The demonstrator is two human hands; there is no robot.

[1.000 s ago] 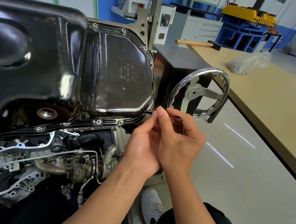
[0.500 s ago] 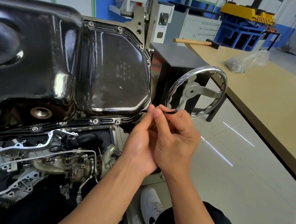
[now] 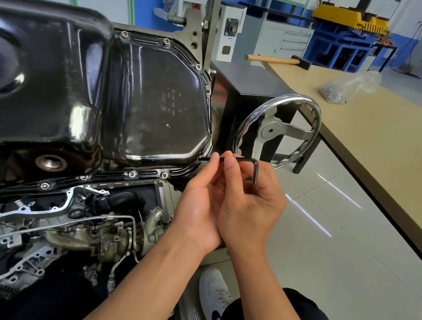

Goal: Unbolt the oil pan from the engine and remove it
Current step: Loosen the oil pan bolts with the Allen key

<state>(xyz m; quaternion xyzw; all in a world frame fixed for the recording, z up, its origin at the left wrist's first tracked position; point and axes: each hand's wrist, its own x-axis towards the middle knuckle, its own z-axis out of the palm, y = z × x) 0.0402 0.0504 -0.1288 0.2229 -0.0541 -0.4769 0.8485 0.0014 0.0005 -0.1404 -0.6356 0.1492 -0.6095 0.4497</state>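
The black oil pan [image 3: 92, 87] sits on the upturned engine [image 3: 89, 232], with bolts still showing along its rim. At its right corner the left hand [image 3: 197, 207] pinches the shaft of a hex key [image 3: 245, 160]. The right hand [image 3: 252, 207] pinches the key near its bend. If the tip seats shallow, it could slip and round the bolt. On the table [image 3: 382, 158], a clear bag [image 3: 352, 85] holds small metal hardware.

A head-worn wide-angle camera looks forward and down, close above the oil pan [image 3: 145, 95].
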